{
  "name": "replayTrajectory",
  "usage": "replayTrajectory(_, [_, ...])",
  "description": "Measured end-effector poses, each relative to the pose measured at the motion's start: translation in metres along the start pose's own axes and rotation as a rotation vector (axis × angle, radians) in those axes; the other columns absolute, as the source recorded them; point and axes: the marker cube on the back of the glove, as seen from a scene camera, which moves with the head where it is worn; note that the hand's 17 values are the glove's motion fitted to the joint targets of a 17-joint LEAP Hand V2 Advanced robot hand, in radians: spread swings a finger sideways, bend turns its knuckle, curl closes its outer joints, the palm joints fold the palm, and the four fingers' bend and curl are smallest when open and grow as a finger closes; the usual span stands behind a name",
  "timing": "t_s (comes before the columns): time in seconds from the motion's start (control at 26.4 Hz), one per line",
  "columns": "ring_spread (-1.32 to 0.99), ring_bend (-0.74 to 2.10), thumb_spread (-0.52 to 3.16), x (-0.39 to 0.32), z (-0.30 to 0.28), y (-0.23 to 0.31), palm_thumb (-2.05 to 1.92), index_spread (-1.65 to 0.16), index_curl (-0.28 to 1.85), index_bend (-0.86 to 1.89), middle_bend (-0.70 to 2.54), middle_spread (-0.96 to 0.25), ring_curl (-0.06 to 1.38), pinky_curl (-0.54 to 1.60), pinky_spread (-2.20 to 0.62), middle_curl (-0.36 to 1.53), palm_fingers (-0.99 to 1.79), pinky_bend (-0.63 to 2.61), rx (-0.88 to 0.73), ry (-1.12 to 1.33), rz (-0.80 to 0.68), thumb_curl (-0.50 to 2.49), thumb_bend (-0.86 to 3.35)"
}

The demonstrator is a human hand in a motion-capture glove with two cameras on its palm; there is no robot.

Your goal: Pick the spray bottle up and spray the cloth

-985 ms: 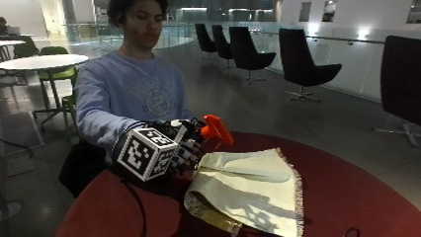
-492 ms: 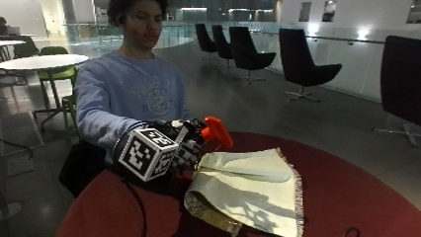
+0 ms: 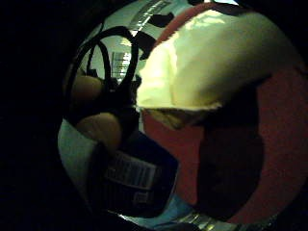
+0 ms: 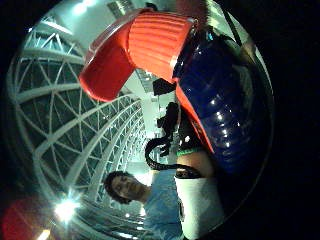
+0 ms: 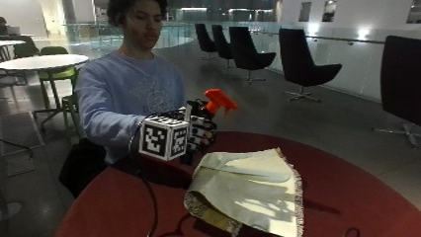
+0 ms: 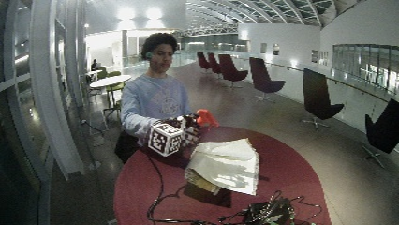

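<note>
Above the table (image 5: pixel 368 197), gloved right hand (image 5: pixel 197 138) grips spray bottle (image 5: pixel 217 102); cloth (image 5: pixel 253 190) beside.

Round red table (image 5: pixel 368 197) carrying a cream cloth (image 5: pixel 253 190), lying crumpled near its middle. Black cables (image 6: pixel 249 216) trailing across the near edge.

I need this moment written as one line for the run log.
hand: right hand grips spray bottle | bottle: lifted off table, red nozzle toward cloth | cloth: lying crumpled on table | spray: none visible
</note>
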Motion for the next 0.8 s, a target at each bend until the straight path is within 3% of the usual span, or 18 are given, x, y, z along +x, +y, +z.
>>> replayTrajectory(0.38, [0.02, 0.48, 1.09, -0.037, 0.141, -0.044, 0.71, -0.18, 0.37, 0.15, 0.37, -0.04, 0.39, 0.33, 0.25, 0.49, 1.04, 0.13, -0.097, -0.075, -0.337, 0.50, -0.01])
replayTrajectory(0.61, [0.00, 0.43, 1.08, -0.032, 0.231, -0.071, 0.72, -0.22, 0.38, 0.16, 0.43, -0.04, 0.39, 0.29, 0.23, 0.50, 0.98, 0.10, -0.145, -0.094, -0.370, 0.50, -0.02])
replayTrajectory(0.8, [-0.01, 0.40, 1.07, -0.012, 0.266, -0.075, 0.71, -0.24, 0.39, 0.17, 0.47, -0.04, 0.38, 0.25, 0.22, 0.50, 0.95, 0.09, -0.174, -0.064, -0.356, 0.48, -0.03])
